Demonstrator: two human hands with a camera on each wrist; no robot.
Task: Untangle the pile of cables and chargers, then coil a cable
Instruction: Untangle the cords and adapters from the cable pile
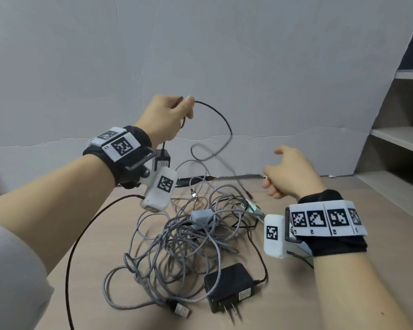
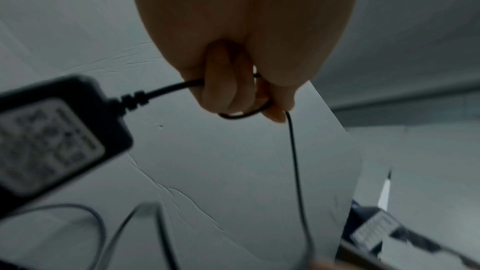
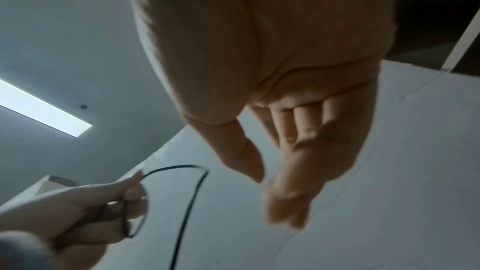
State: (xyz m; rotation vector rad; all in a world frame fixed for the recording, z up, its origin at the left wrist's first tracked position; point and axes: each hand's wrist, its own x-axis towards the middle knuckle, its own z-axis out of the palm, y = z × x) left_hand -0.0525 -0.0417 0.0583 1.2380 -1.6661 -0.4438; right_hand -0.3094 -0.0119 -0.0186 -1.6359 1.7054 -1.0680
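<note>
Head cam: left hand (image 1: 163,116) is up, fingers curled around a thin black cable (image 1: 221,117) with its charger (image 1: 162,159) dangling below; right hand (image 1: 289,173) hangs relaxed, holding nothing, above the cable pile (image 1: 188,234) on the table (image 1: 343,294).

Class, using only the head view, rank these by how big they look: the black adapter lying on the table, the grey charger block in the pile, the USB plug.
1. black adapter
2. grey charger block
3. USB plug
</note>
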